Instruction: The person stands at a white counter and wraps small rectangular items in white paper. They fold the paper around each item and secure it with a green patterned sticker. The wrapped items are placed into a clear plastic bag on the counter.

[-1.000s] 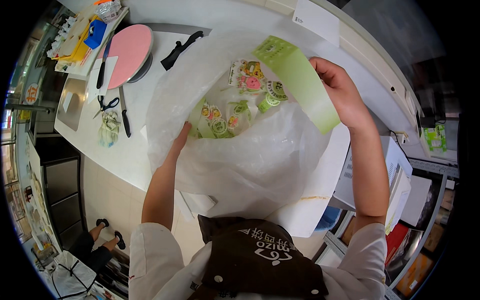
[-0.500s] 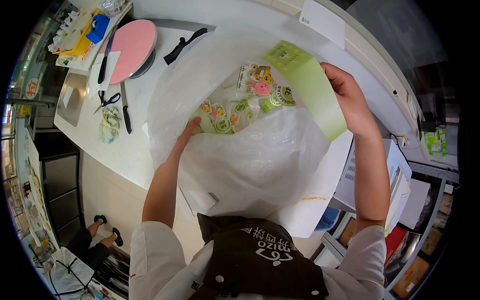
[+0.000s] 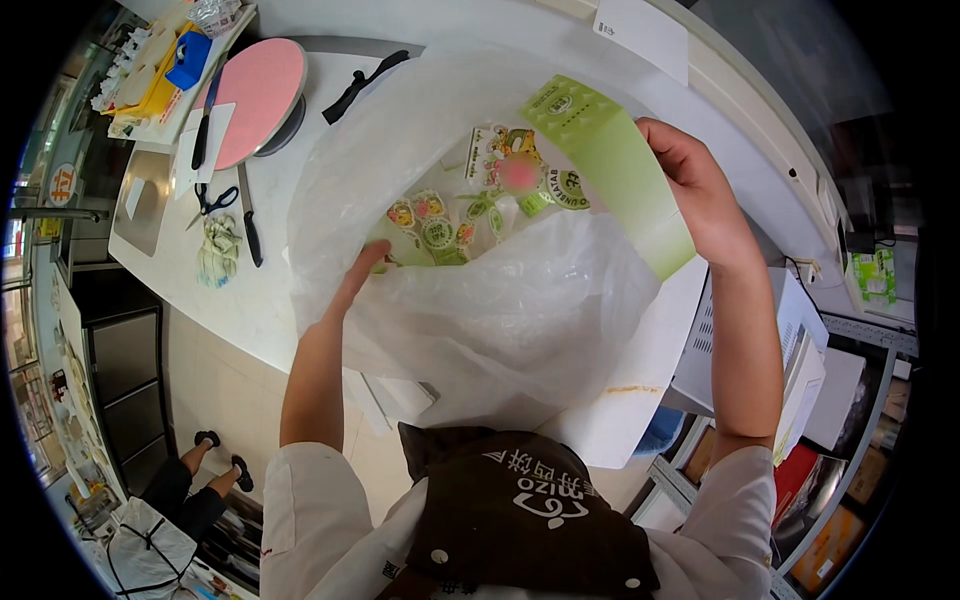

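Observation:
A large cloudy-white plastic bag (image 3: pixel 480 320) lies mouth-up on the white worktop in front of me. Inside it are several printed cutouts (image 3: pixel 437 232) and clear packets with green labels (image 3: pixel 490 215). My left hand (image 3: pixel 368 268) grips the bag's left rim, thumb at the opening; the plastic hides its other fingers. A long light-green printed card strip (image 3: pixel 625 180) slants across the bag's right side. My right hand (image 3: pixel 690 185) is closed on the strip's outer edge, with its fingertips partly hidden behind the card.
Left on the worktop (image 3: pixel 290 310) are a pink round turntable (image 3: pixel 262 100), scissors (image 3: pixel 215 200), knives (image 3: pixel 249 225), a crumpled cloth (image 3: pixel 217 250) and a sink (image 3: pixel 145 200). A black strap (image 3: pixel 365 85) lies behind. A white appliance (image 3: pixel 750 340) stands right. Another person (image 3: pixel 150 540) is at lower left.
My left hand has shifted slightly left and down with the bag's rim, and the opening looks a little wider. The right hand keeps its hold on the green card strip.

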Available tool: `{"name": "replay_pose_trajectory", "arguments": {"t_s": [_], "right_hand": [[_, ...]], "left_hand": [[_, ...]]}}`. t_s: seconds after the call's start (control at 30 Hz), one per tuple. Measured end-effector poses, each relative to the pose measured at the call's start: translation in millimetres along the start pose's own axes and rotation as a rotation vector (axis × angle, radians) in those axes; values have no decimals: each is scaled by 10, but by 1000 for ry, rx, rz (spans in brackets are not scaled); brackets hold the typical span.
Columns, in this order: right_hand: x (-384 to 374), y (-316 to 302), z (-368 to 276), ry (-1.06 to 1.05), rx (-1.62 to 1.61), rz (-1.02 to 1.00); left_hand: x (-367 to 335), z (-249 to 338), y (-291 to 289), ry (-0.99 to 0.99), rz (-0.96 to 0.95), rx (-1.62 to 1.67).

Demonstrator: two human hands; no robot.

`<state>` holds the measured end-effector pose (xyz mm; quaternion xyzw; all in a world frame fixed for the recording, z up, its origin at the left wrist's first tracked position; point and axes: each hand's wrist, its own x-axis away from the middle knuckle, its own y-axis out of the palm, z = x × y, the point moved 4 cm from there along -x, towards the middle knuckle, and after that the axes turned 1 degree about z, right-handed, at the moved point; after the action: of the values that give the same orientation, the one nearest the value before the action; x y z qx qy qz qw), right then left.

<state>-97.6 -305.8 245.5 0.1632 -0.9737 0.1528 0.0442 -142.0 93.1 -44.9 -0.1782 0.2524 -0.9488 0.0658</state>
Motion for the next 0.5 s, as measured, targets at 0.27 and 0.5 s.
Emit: {"name": "replay_pose_trajectory", "arguments": {"t_s": [0.27,0.5], "right_hand": [[19,4,-4,-1,-3,38],[77,2,-19,-21,-73,-56]], "left_hand": [[-22,-18,-156,17,27,-71],[91,276,-31,0,-67,-66]]}}
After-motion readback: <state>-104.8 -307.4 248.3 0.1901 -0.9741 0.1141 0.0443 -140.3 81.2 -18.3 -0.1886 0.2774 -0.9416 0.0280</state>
